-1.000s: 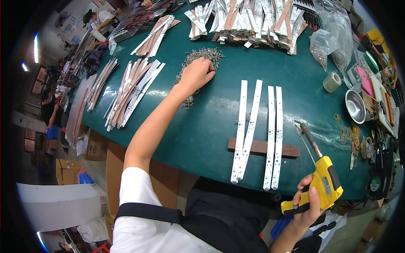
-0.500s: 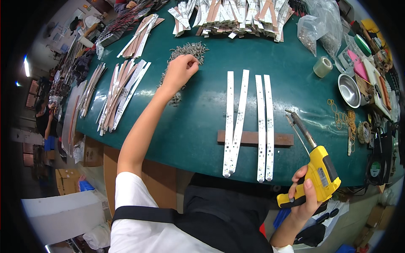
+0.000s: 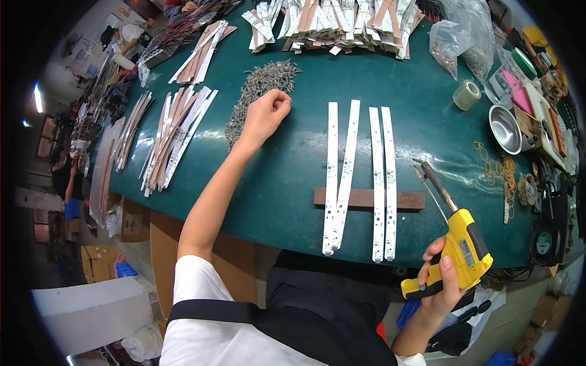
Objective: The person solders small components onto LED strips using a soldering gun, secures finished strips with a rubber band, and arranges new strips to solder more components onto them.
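Head view: right grip (image 3: 445,297) clasps a yellow soldering gun (image 3: 469,250); left grip (image 3: 265,119) pinches closed, contents hidden, near grey components (image 3: 253,86).

A green-topped table (image 3: 274,189) stands beside cardboard boxes (image 3: 96,259), a light (image 3: 38,97) glowing far left.

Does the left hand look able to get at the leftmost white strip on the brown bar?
Probably yes: only green tabletop shows between the left hand and that white strip.

The green surface (image 3: 287,183) carries a brown bar (image 3: 360,200) with 4 white strips (image 3: 376,177) across it, a heap of small grey parts (image 3: 250,97), and a translucent roll (image 3: 467,96).
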`<state>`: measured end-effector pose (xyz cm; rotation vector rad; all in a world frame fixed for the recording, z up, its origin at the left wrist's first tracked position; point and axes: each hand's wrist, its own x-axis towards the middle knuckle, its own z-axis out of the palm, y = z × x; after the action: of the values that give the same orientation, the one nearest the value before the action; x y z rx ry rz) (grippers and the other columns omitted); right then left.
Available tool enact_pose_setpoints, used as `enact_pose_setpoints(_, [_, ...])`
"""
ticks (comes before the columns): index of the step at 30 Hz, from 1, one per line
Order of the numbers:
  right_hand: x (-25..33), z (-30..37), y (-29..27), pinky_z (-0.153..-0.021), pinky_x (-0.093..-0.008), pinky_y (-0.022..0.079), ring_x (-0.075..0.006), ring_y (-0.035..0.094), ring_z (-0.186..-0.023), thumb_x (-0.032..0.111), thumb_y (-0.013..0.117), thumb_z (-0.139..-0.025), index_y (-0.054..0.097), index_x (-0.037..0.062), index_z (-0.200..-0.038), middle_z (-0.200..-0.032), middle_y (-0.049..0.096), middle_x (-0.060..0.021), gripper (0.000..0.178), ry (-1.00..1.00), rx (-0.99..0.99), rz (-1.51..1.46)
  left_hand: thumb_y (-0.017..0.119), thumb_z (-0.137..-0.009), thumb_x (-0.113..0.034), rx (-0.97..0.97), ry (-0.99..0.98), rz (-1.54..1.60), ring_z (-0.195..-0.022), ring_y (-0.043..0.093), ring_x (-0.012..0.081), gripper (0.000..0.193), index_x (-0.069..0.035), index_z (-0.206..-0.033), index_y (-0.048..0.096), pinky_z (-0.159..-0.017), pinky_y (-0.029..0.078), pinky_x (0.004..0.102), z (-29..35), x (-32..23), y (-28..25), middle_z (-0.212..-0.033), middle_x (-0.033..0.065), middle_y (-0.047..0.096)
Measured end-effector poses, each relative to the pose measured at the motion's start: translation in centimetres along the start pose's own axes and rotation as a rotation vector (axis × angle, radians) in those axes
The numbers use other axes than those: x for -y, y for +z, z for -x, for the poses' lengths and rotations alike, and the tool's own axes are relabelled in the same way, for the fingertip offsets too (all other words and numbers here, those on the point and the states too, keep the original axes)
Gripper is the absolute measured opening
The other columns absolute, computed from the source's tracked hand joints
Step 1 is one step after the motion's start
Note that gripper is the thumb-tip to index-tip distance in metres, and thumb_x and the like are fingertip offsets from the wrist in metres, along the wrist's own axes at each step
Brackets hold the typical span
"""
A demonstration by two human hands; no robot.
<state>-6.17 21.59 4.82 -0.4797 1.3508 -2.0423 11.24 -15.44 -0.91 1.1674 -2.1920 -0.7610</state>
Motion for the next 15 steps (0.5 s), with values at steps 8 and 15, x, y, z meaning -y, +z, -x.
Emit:
enact_pose_setpoints(8, [0.0, 0.0, -0.2, -0.046, -0.0205, 0.049, -0.0156, 0.057, -0.072, 0.004, 0.059, -0.082, 0.046, -0.0044, -0.126, -0.092, 0.057, -0.0182, 0.046, 0.011, 0.023, -0.021, 0.062, -0.084, -0.010, -0.016, 0.011, 0.079, -0.071, 0.058, 0.0069, 0.019, -0.002, -0.102, 0.064, -0.067, 0.047, 0.0224, 0.5, 0.1, -1.0, -0.079, 0.0015, 0.063])
enact_pose_setpoints(15, [0.0, 0.3, 0.0, -0.047, -0.0201, 0.049, -0.0157, 0.057, -0.075, 0.004, 0.058, -0.083, 0.046, -0.0037, -0.127, -0.093, 0.056, -0.0179, 0.046, 0.022, 0.015, -0.015, 0.061, -0.084, -0.008, 0.019, -0.033, 0.193, -0.073, 0.056, 0.0061, 0.015, -0.001, -0.097, 0.062, -0.068, 0.046, 0.0218, 1.3, -0.2, -0.1, -0.082, 0.0014, 0.063])
